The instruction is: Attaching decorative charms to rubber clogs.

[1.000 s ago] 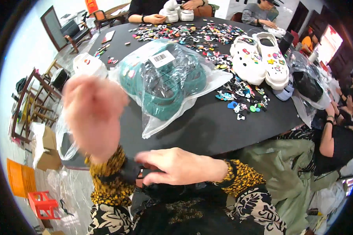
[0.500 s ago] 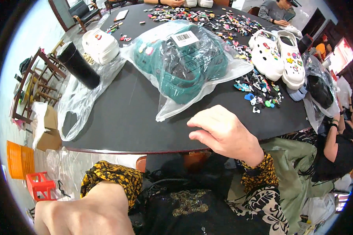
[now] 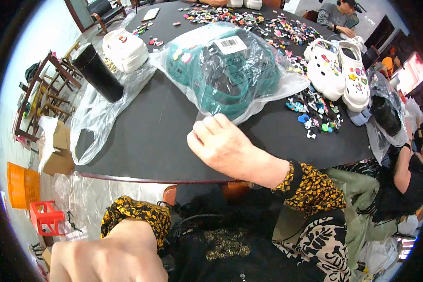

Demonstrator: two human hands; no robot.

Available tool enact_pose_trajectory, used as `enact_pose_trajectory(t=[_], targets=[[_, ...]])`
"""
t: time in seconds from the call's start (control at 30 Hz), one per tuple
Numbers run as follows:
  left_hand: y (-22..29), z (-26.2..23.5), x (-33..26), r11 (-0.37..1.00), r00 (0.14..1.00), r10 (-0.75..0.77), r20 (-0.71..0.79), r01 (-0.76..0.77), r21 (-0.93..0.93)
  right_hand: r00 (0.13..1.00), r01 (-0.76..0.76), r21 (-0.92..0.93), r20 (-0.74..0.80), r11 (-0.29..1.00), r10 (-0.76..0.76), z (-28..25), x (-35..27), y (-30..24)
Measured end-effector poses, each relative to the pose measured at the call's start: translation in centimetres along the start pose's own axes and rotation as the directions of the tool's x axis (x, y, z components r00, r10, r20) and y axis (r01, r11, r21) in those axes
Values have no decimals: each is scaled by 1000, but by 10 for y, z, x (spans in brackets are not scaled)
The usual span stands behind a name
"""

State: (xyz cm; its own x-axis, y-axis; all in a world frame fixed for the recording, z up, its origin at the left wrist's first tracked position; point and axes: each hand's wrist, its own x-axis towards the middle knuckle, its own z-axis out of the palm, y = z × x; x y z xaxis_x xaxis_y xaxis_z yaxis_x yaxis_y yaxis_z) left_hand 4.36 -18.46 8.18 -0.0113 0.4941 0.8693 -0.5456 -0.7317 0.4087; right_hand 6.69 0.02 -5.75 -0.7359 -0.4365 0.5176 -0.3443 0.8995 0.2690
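A clear plastic bag [image 3: 286, 85] with teal clogs [image 3: 225, 96] inside lies at the middle of the table. My right hand [image 3: 221, 145] is closed at the bag's near corner, its fingers curled over that corner. The fingertips are hidden beneath the hand, but the corner runs into them. My left hand [image 3: 108, 261] is low at the bottom left, back upward, away from the table. Its fingers fall outside the picture. A pair of white clogs [image 3: 325, 70] with colourful charms stands to the right, beside a small pile of loose charms [image 3: 317, 113].
At left a black cylindrical bottle [image 3: 97, 73] stands on a thin plastic carrier bag [image 3: 96, 127], near another white clog [image 3: 124, 50]. Many charms [image 3: 249, 19] spread across the far table [image 3: 145, 145]. A person [image 3: 336, 19] sits at far right; a red stool [image 3: 47, 217] stands on the floor.
My right hand has moved left and forward to the bag's near corner, and its fingers have closed. The view has shifted slightly. My left hand stays low.
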Motion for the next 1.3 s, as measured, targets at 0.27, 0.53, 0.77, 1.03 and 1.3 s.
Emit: enact_pose_trajectory(t=[0.27,0.53,0.77,1.03,1.3], targets=[[-8,-26,-65,802,803,92,-589,291,522,994,109,-87,-23,990,-111,4,6,6],[-35,-93,-112,652,268,-67,-961,741,162,991,126,-156,58,980,-118,1,1,33],[-48,-110,-108,766,241,-390,-889,621,-167,999,-26,74,29,997,24,-14,2,47],[-67,-112,-107,694,169,-453,-875,684,-227,942,-300,689,104,660,319,-35,-9,69],[-76,-95,-96,569,97,-433,-896,800,-188,690,-142,915,364,-376,626,-50,-6,108]])
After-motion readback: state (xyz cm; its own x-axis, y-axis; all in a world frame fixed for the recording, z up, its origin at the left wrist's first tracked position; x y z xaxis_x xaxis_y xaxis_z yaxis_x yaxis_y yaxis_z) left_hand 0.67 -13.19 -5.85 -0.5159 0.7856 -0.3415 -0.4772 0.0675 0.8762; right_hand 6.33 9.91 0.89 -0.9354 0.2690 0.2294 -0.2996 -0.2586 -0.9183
